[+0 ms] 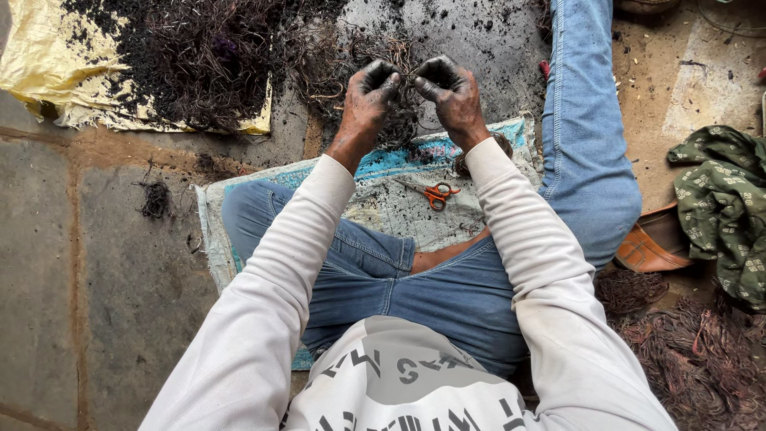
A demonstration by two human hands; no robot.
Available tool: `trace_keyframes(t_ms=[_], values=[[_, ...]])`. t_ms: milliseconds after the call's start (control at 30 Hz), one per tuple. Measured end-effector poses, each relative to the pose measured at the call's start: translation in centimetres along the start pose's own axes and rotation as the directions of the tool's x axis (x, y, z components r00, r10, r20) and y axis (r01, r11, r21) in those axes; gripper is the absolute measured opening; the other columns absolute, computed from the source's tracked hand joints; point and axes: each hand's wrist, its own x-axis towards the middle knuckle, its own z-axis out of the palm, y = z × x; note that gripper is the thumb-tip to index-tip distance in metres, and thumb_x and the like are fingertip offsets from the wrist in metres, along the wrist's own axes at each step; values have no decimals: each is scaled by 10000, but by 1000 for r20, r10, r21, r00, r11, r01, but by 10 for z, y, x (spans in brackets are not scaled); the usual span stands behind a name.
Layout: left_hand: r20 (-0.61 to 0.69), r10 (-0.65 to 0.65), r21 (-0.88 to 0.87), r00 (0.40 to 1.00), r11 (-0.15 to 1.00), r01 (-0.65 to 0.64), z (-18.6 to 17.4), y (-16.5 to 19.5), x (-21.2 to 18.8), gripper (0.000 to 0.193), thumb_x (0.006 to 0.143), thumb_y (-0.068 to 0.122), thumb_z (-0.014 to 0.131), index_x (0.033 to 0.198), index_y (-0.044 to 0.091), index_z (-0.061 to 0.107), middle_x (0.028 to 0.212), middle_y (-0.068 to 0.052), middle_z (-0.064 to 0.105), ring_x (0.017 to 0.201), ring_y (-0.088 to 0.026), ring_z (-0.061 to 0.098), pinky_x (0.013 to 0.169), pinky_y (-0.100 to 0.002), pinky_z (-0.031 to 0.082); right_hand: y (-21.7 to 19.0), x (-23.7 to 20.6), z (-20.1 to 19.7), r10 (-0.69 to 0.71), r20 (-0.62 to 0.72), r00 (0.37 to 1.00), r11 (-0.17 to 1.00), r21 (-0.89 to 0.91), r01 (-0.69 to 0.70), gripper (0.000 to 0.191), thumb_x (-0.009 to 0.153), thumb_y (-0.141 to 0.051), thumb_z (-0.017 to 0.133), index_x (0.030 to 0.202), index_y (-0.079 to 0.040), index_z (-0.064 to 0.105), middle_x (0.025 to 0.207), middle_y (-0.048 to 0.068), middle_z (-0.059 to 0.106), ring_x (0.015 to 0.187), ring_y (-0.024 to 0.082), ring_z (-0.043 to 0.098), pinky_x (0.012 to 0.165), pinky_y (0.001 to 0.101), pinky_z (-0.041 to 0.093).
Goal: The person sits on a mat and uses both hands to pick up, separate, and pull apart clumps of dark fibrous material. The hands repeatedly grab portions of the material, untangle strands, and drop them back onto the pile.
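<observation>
Both hands, blackened with soot, meet at about 12 o'clock above the lap: the left hand (369, 100) and the right hand (452, 94) are each curled nearly closed, fingertips pinching a clump of dark tangled wire strands (401, 120) that hangs between them. Orange-handled scissors (436, 194) lie on the woven mat (399, 211) just below the hands, toward 6 o'clock of them. A bigger heap of blackened wire (203, 56) sits on a yellow sheet (36, 68) at 10 o'clock, and a green patterned cloth (722, 199) lies at 3 o'clock.
</observation>
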Motion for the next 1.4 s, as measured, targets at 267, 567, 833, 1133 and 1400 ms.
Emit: trace_keyframes(t_ms=[267,567,833,1133,1400], values=[[-8,-70,226,998,972,70,6,0,-3,112,1010,181,670,976,87,720,826,15,651,698,-75,529,632,-251,490,-10,1,5,-54,-89,995,988,136,65,164,1102,-180,537,1028,-47,599,973,87,652,913,197,660,854,347,584],[125,79,130,989,987,-96,13,-5,-10,136,989,51,670,1083,75,764,1019,-47,775,892,-69,696,835,-236,583,-12,-1,8,-171,-104,980,985,-28,169,304,1153,-284,492,1038,-21,595,911,113,610,843,211,615,762,384,505],[38,-54,244,998,969,43,13,-2,-14,153,984,87,633,1068,105,760,998,-26,779,856,-89,682,800,-264,569,-16,-2,13,183,-53,982,850,510,-131,358,1055,-423,586,1046,-70,644,897,8,644,850,134,622,810,319,552],[-75,-222,-103,972,971,213,5,1,-3,102,958,165,675,897,85,693,759,17,603,693,-129,527,652,-336,480,-8,-1,8,80,83,993,842,528,-112,177,971,-167,772,1081,-40,716,1028,51,739,964,140,684,906,306,571],[4,-129,-8,992,992,129,1,1,-1,116,955,169,740,987,59,755,861,15,690,767,-64,561,687,-236,465,-2,3,-1,42,69,997,889,452,-68,256,940,-207,809,1119,-40,730,1058,68,764,985,158,736,925,313,617]])
